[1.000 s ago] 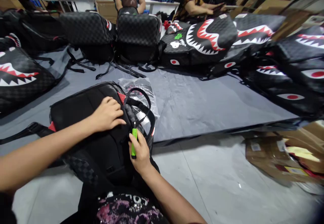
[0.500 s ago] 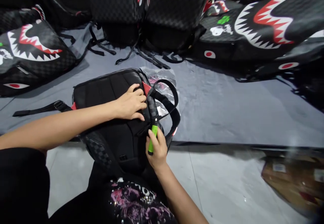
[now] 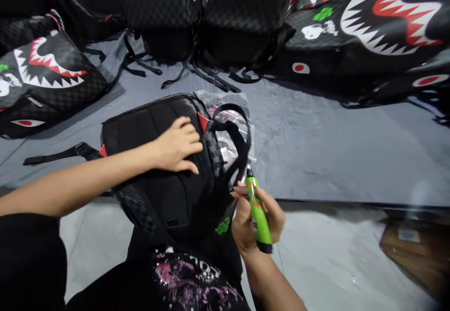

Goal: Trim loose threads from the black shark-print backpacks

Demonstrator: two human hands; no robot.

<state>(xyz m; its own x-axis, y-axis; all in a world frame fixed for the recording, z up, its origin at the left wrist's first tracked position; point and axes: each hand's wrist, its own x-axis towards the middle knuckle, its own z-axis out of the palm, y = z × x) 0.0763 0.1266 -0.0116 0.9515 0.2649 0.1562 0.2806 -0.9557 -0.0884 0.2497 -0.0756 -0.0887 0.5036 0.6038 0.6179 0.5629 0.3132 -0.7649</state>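
A black backpack (image 3: 154, 128) lies across my lap and the edge of the covered table, its padded back facing up. My left hand (image 3: 179, 146) rests flat on that padding, fingers spread. In my right hand (image 3: 258, 222), just right of the bag's top end, is a bright green marker pen (image 3: 257, 208). It has a black end and a pale tip that points up and away from me. The looped black carry handle (image 3: 242, 137) stands beside the pen tip. Clear plastic wrap (image 3: 234, 102) lies beneath the handle.
Several checked black backpacks (image 3: 246, 6) line the back of the grey-covered table (image 3: 337, 156). Shark-mouth bags lie at left (image 3: 66, 62) and right (image 3: 326, 62), with loose straps (image 3: 218, 83) between. A cardboard box (image 3: 408, 250) sits on the floor at right.
My right hand has moved right, off the backpack's top edge, with the marker pen now tilted and more visible. My left hand has barely shifted. The view has turned slightly.
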